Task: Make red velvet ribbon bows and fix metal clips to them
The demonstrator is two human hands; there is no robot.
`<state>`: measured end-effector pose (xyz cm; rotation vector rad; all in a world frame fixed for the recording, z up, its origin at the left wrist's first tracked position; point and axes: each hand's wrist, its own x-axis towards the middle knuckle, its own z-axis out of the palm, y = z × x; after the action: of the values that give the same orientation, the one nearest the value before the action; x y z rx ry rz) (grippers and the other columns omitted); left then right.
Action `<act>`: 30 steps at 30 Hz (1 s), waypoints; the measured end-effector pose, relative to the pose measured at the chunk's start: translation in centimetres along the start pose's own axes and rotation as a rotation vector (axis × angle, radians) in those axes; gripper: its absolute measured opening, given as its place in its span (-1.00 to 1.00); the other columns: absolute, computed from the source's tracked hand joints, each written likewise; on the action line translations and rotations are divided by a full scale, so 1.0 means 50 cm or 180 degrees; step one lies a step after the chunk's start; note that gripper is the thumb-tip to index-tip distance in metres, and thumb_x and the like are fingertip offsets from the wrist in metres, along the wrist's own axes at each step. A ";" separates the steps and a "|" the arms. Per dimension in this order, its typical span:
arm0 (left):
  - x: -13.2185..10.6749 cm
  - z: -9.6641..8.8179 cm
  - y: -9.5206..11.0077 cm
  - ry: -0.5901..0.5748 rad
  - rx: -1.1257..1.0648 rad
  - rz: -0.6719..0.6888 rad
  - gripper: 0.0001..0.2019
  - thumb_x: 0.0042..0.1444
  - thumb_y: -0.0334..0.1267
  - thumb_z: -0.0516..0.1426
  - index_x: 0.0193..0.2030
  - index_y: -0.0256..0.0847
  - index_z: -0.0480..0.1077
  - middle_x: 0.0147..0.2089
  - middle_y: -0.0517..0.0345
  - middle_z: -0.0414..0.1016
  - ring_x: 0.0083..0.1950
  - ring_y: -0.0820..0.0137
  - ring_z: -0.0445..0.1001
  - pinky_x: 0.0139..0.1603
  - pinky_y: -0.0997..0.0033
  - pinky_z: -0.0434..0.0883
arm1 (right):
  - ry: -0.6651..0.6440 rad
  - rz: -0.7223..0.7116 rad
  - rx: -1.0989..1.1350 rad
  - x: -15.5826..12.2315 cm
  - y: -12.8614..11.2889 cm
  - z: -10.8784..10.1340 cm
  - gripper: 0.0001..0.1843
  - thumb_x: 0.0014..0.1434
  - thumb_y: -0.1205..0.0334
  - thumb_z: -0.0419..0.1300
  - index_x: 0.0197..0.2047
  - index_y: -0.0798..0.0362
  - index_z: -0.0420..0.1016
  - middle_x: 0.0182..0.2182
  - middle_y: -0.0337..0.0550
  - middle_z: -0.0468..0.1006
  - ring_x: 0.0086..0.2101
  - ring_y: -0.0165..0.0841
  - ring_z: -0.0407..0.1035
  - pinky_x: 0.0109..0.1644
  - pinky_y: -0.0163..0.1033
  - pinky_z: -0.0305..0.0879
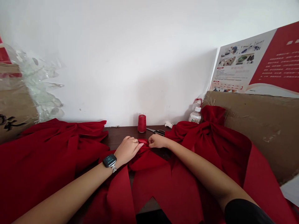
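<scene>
Left of a bottle, contents unclear, left fingers and right fingers pinch cloth.

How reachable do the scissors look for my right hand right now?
Probably yes: the scissors lie just beyond your right hand with nothing visible between, though it seems busy pinching the red fabric.

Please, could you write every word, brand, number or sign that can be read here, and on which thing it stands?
No text can be quoted with certainty.
Left box: black handwriting, cut off at the picture's edge, unclear.
Poster: print, too small and blurred.
Bottle: label print, too small.
Watch: screen marks, too small.
</scene>
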<state>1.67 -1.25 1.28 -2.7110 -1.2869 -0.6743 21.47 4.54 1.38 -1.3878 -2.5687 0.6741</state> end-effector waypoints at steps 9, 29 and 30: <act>0.005 0.023 -0.001 0.0190 -0.0740 -0.0447 -0.94 0.03 -0.29 0.15 -0.32 -0.16 0.37 -0.21 0.06 0.48 -0.12 0.20 0.41 -0.04 0.20 0.32 | -0.0169 -0.0045 0.0140 -0.008 0.004 -0.005 -0.81 0.02 0.30 0.18 -0.58 0.15 0.33 -0.67 -0.36 0.24 -0.57 -0.54 0.08 -0.47 -0.38 -0.03; -0.003 0.052 -0.034 0.0172 -0.2858 -0.1189 -0.77 0.04 -0.18 0.15 -0.19 -0.26 0.43 -0.13 -0.03 0.57 -0.09 0.25 0.53 0.03 0.22 0.41 | 0.0574 -0.0709 0.4331 -0.031 -0.035 -0.058 -0.59 -0.04 0.06 0.37 -0.48 0.08 0.21 -0.68 -0.50 -0.14 -0.66 -0.61 -0.27 -0.61 -0.43 -0.24; -0.003 0.050 -0.033 0.0213 -0.2846 -0.1214 -0.78 0.06 -0.19 0.13 -0.19 -0.26 0.45 -0.13 -0.03 0.58 -0.08 0.26 0.52 0.04 0.22 0.40 | 0.0641 -0.0677 0.4356 -0.026 -0.028 -0.057 -0.58 -0.04 0.05 0.37 -0.48 0.07 0.20 -0.68 -0.50 -0.16 -0.65 -0.60 -0.30 -0.61 -0.43 -0.25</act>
<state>1.24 0.33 -1.25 -2.9933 -1.8402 -1.7213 22.11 3.74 4.66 -0.6060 -1.3647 1.6341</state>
